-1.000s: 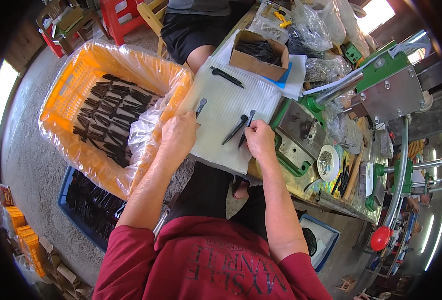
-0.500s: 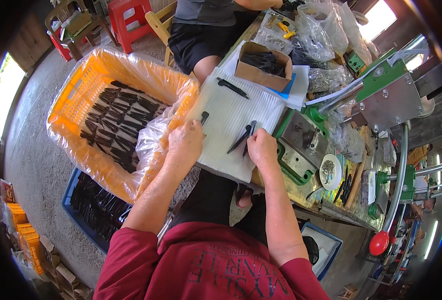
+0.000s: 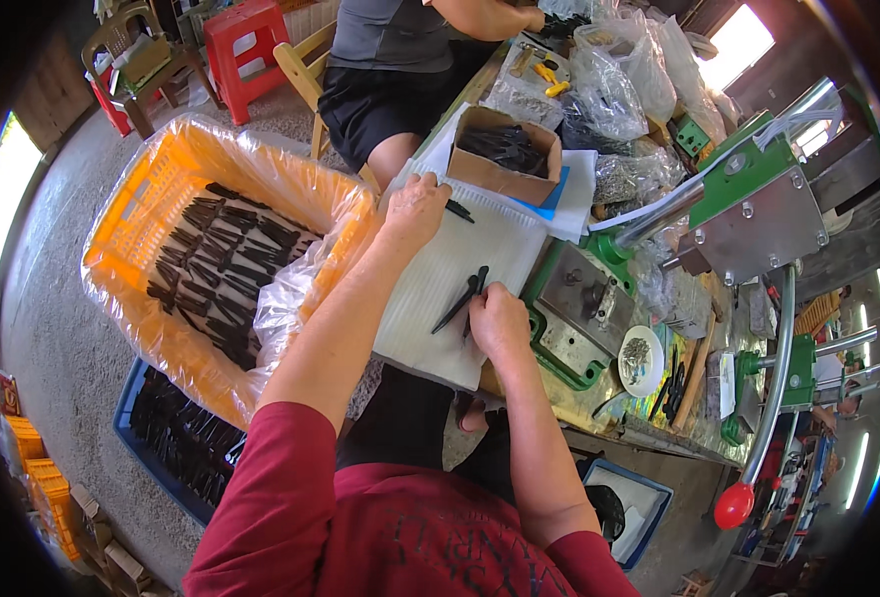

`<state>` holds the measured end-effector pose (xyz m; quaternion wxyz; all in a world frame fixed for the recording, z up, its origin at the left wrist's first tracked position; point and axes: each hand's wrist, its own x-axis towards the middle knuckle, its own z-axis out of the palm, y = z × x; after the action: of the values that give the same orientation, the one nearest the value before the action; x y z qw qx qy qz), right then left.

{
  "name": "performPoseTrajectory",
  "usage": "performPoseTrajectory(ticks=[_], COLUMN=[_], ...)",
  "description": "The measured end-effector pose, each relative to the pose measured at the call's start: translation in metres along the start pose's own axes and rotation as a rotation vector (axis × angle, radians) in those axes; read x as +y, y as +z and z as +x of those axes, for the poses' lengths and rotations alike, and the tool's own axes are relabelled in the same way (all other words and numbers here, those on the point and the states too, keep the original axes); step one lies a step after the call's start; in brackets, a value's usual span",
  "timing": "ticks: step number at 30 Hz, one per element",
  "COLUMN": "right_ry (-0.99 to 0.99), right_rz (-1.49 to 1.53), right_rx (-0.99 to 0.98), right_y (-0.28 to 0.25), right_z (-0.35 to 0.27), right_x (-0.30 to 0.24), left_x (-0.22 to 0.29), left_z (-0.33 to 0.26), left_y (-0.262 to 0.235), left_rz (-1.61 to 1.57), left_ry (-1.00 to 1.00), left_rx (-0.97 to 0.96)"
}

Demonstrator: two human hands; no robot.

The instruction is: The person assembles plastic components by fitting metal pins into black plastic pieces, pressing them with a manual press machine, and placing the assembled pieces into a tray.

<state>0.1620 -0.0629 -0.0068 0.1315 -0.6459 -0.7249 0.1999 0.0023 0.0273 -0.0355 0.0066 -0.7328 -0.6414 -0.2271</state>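
Note:
My left hand (image 3: 417, 211) reaches to the far part of a white foam sheet (image 3: 410, 338). Its curled fingers cover one end of a slim black piece (image 3: 459, 211), whose other end sticks out to the right. At the sheet's right side my right hand (image 3: 500, 320) is closed, thumb and fingertips on a slim black piece (image 3: 474, 290). Another black piece (image 3: 450, 312) crosses close beside it and lies slanted on the sheet. Their exact kind is unclear; they are long, narrow and tapered.
An orange crate (image 3: 121, 244) lined with clear plastic holds rows of black pieces at left, above a blue crate (image 3: 126, 428). A carton (image 3: 490, 177) of black pieces stands beyond the sheet. A green press (image 3: 584, 298) and white bowl (image 3: 641, 361) are right. A person (image 3: 390, 60) sits opposite.
My left hand has moved away from me, from the sheet's left edge to the black piece at its far part. My right hand stays by the crossed pieces. The view has shifted slightly.

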Motion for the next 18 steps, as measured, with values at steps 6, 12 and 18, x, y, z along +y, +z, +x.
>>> performPoseTrajectory(ticks=[6, 12, 18], right_ry=[-0.001, -0.001, 0.012], right_rz=[-0.033, -0.037, 0.110], right_rx=[-0.027, -0.054, -0.031], right_y=[-0.001, -0.002, 0.006], right_z=[0.002, 0.002, 0.004], right_x=[0.001, -0.001, 0.011], left_x=[-0.005, -0.014, -0.008], left_z=[0.008, 0.005, -0.004], left_y=[0.006, 0.004, -0.010], left_rz=[-0.006, 0.036, 0.051], left_ry=[0.087, 0.225, 0.217], left_rx=[-0.052, -0.015, 0.077])
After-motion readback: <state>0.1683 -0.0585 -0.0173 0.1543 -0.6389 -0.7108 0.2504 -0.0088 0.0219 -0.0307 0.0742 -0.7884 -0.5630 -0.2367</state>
